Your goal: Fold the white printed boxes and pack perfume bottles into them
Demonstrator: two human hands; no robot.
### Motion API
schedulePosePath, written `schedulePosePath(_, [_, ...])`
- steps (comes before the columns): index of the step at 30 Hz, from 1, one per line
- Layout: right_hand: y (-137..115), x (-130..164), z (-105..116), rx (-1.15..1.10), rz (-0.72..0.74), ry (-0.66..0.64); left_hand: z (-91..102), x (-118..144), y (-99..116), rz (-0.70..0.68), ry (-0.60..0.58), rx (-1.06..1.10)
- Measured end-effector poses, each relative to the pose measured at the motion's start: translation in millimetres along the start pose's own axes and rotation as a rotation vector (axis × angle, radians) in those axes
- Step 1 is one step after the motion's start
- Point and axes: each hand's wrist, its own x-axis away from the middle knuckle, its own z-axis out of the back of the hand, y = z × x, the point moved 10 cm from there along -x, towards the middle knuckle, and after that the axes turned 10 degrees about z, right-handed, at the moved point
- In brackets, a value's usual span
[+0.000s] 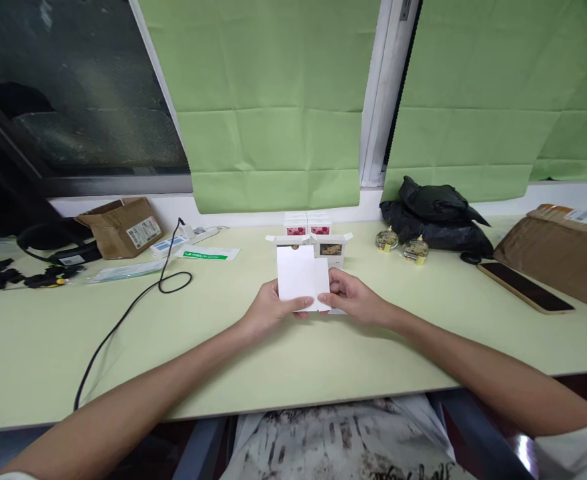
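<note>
- From my seat I see the white carton [296, 279] held up between both hands, just above the table [253, 373].
- My left hand [266, 310] is closed on its lower left, thumb flat across the front, fingers mostly hidden behind.
- My right hand [356, 299] pinches the narrower side panel at lower right, thumb in front, fingers curled at the edge.
- Just beyond the carton I make out white boxes with raised flaps [331, 250], partly covered by it.
</note>
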Motion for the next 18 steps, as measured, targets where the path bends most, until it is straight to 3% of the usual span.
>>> schedulePosePath(5, [-2,0,2,0.154,0.003,-0.034,-3.7,-1,-3,0.023,-0.064,0.014])
schedulePosePath(9, [-3,-1,3,0.152,0.015,0.013,-8.2,-1,-9,0.044,-0.08,0.021])
schedulePosePath(18, [-4,1,-8,0.173,0.0,-0.028,-9.0,3,-4,0.016,-0.042,0.0])
